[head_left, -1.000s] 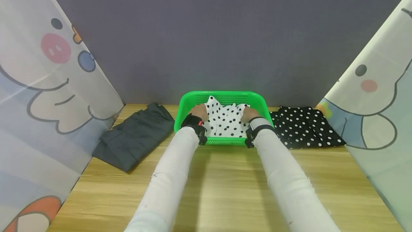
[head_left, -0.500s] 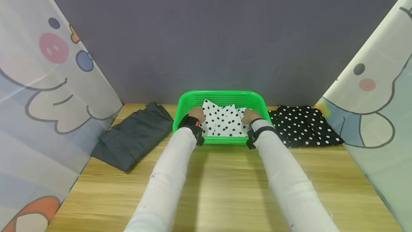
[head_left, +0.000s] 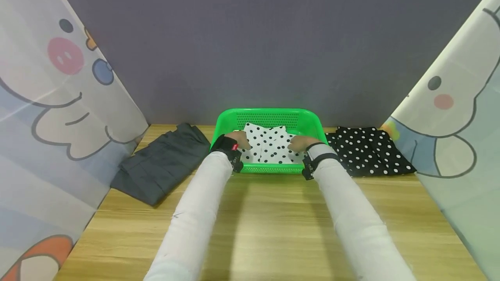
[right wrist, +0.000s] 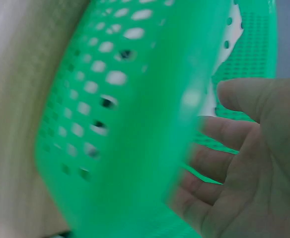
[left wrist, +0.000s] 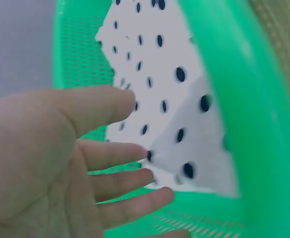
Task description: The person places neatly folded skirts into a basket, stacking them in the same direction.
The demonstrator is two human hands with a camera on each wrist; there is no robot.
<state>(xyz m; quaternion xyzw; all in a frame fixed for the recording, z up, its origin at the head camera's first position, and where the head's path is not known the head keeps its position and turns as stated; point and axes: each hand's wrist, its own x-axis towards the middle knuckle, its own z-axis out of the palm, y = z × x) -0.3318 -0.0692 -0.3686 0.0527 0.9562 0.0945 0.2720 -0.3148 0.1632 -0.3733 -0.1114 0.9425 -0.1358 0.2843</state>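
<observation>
Hands [head_left: 240,139] [head_left: 300,143] looser now — cloth [head_left: 267,146] within basket rim [head_left: 273,168]

Dark grey cloth [head_left: 162,166] at left, black dotted cloth [head_left: 369,151] at right, wooden tabletop [head_left: 281,224], cartoon-print panels [head_left: 43,142]

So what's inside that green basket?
A dotted white cloth, with the left hand and right hand at its sides. Whatever lies beneath the cloth is covered.

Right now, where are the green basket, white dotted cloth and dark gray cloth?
Green basket [head_left: 272,168], head view, front wall.
White dotted cloth [head_left: 268,145], head view, middle.
Dark gray cloth [head_left: 162,164], head view, middle.
</observation>
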